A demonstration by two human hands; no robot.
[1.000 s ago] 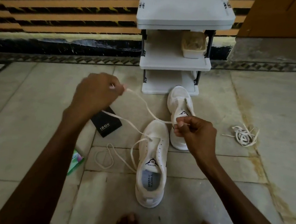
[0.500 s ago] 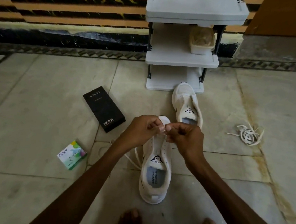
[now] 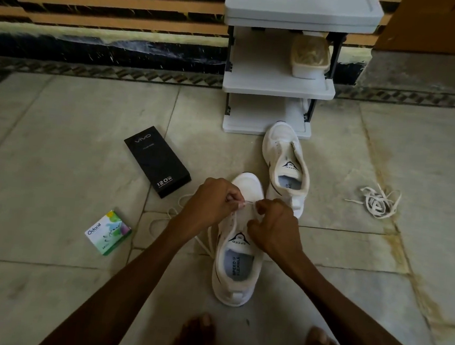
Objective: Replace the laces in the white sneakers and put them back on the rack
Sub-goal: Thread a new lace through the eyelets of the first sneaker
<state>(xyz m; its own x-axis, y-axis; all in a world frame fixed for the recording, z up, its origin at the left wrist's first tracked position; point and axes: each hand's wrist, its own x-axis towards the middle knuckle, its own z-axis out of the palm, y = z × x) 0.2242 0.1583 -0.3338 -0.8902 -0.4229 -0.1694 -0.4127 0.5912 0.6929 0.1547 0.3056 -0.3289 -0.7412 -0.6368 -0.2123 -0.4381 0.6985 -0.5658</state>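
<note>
Hands meet over the toe end of the near white sneaker (image 3: pixel 235 278): the left hand (image 3: pixel 212 204) and the right hand (image 3: pixel 273 229) each pinch the thin cream lace (image 3: pixel 248 202), fingertips almost touching. A second ago they were spread wide, drawing it taut, so I judge that pull finished and the next eyelet begun. From the left lie a small green-and-white card box (image 3: pixel 108 231), a black rectangular box (image 3: pixel 156 161), the lace's slack, then the unlaced second white sneaker (image 3: pixel 285 164) touching the grey plastic rack (image 3: pixel 274 79), and the tangled old laces (image 3: pixel 379 201) well apart.
</note>
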